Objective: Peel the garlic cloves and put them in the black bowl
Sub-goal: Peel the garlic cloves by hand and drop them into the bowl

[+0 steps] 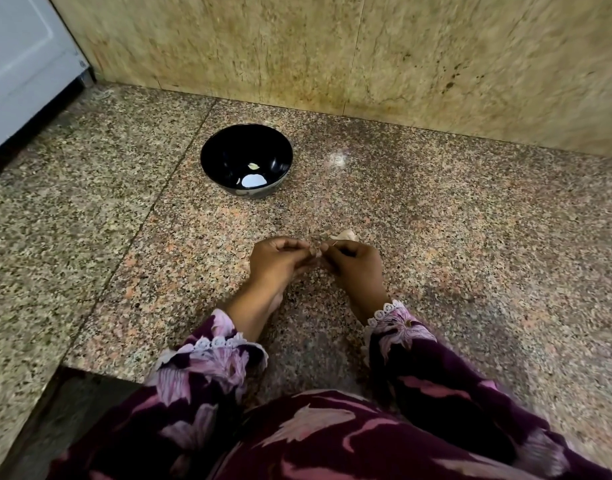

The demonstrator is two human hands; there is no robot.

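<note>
Both hands meet near the middle of the granite counter (471, 237): left hand (277, 261) and right hand (355, 263), fingertips pinched together on a garlic clove (317, 253) barely visible between them, so peeling looks mid-way. Far left, the black bowl (228, 147) holds one peeled clove (253, 165). A pale scrap (344, 234), skin or garlic, lies just beyond the right hand. Plenty seems left.

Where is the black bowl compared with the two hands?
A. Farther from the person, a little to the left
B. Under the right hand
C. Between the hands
A: the black bowl stands apart, beyond the left hand and right hand, nearer the wall.
</note>
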